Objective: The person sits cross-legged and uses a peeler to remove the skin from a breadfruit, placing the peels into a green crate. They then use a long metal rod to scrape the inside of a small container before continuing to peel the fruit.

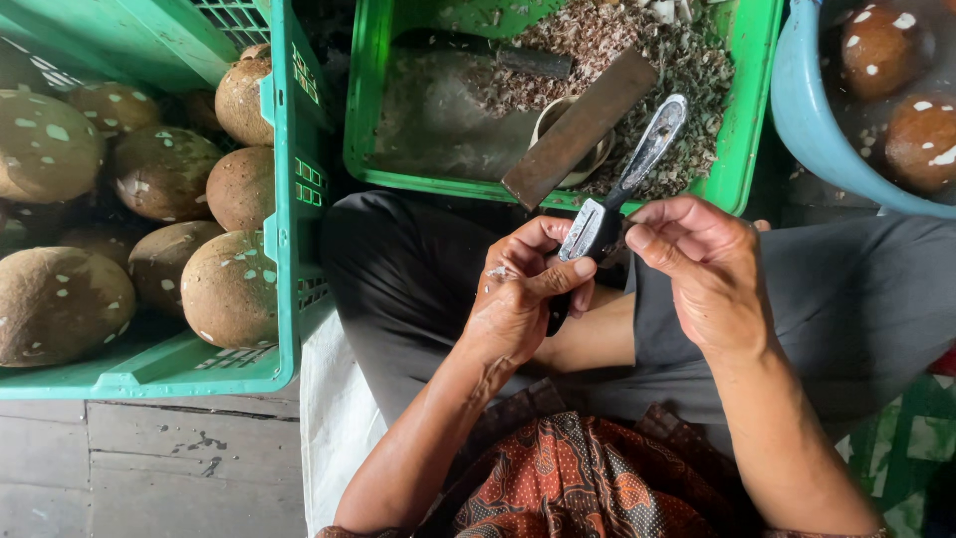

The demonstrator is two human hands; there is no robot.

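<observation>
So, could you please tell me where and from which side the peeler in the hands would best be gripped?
Probably by the dark handle of the peeler, which the left hand already wraps from below. The metal blade end points up and away toward the green crate, so coming from the person's side keeps fingers off the edge. The right hand pinches near the blade's base.

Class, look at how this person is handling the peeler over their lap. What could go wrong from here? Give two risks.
1. The left hand has its thumb pressed right by the blade of the peeler, with the right hand pinching beside it; a slip might cut a finger.
2. The tool is held above the lap, not over the green crate; if dropped, it may strike the leg.
</observation>
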